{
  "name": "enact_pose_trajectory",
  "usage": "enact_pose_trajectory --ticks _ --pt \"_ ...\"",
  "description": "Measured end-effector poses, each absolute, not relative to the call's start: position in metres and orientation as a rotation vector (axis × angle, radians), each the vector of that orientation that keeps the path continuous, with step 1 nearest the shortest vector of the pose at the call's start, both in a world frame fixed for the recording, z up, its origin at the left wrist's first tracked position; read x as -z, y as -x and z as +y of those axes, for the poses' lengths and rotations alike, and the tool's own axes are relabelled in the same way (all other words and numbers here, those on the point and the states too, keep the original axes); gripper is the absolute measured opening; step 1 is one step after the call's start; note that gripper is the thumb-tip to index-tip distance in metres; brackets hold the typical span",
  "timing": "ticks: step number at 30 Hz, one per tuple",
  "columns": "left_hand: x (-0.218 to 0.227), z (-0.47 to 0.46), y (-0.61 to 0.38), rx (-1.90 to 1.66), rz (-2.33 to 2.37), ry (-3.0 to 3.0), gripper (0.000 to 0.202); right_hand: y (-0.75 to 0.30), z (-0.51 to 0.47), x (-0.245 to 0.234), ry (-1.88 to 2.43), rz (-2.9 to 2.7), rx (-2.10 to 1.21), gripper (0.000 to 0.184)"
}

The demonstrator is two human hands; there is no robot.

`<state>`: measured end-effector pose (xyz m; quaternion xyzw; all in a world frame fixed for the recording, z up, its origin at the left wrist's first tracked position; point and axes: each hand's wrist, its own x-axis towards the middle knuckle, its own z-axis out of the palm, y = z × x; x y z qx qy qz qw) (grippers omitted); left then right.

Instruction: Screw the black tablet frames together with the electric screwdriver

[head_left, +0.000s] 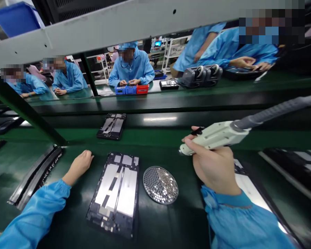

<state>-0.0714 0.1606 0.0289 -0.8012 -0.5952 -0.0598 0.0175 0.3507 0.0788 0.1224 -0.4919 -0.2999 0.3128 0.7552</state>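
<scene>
A dark tablet frame [116, 193] with silver panels lies flat on the green bench in front of me. Right of it sits a round perforated metal screw tray [160, 184]. My right hand [214, 166] is wrapped round a cream electric screwdriver [215, 137], held above the bench to the right of the tray, its grey cable running off to the upper right. My left hand [80, 165] rests on the bench left of the frame with fingers curled in a loose fist, nothing visible in it.
A second tablet frame [112, 126] lies further back on the conveyor. Black trays [36, 176] lie at the left and another panel [251, 188] sits under my right arm. Several people in blue coats work across the line, with small blue and red bins [131, 89].
</scene>
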Motion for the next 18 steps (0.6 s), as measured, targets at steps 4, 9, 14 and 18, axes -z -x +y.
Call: enact_pose_trajectory --ticks 4,9,14,18 --pt "-0.044 0.161 0.073 0.404 -1.912 2.548 0.03 -0.347 0.081 -0.121 1.094 -0.656 -0.676 0.031" --pt "-0.071 0.153 0.035 0.627 -1.897 2.8 0.034 -0.346 0.086 -0.116 1.111 -0.676 -0.677 0.03" --pt "-0.057 0.157 -0.051 0.743 -1.717 3.155 0.022 -0.344 0.087 -0.112 1.119 -0.669 -0.686 0.03" --pt "-0.032 0.168 -0.095 0.837 -1.565 3.217 0.031 -0.343 0.086 -0.111 1.12 -0.695 -0.672 0.028"
